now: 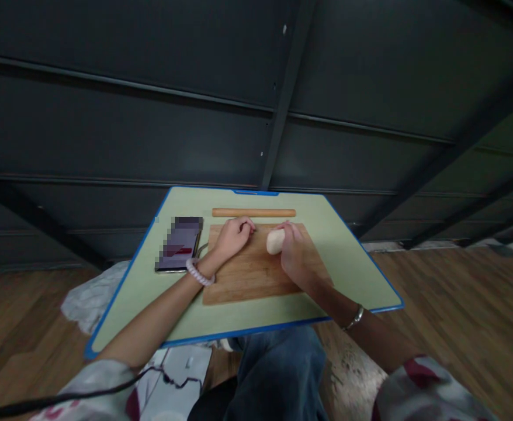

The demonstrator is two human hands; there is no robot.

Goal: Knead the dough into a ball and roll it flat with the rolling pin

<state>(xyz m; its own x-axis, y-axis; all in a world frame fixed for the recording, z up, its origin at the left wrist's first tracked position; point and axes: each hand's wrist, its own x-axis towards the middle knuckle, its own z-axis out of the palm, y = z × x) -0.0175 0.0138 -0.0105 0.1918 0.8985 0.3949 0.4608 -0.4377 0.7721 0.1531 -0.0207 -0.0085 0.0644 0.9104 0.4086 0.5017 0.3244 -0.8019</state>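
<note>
My right hand (pixel 293 252) is closed around the side of a pale, rounded lump of dough (pixel 275 241), over the right half of a wooden cutting board (pixel 256 275). Whether the dough touches the board I cannot tell. At the board's upper left, my left hand (pixel 235 235) has its fingers curled in, and nothing shows in them. A gap separates it from the dough. Beyond the board's far edge lies a wooden rolling pin (pixel 253 213), untouched by either hand.
The board lies on a pale green folding table (pixel 353 275) with a blue rim. A smartphone (pixel 180 244), partly pixelated, rests left of my left forearm. Dark metal panels (pixel 186 140) stand behind the table. A black cable (pixel 120 386) crosses my left sleeve. Whitish cloth (pixel 94 295) lies at the left.
</note>
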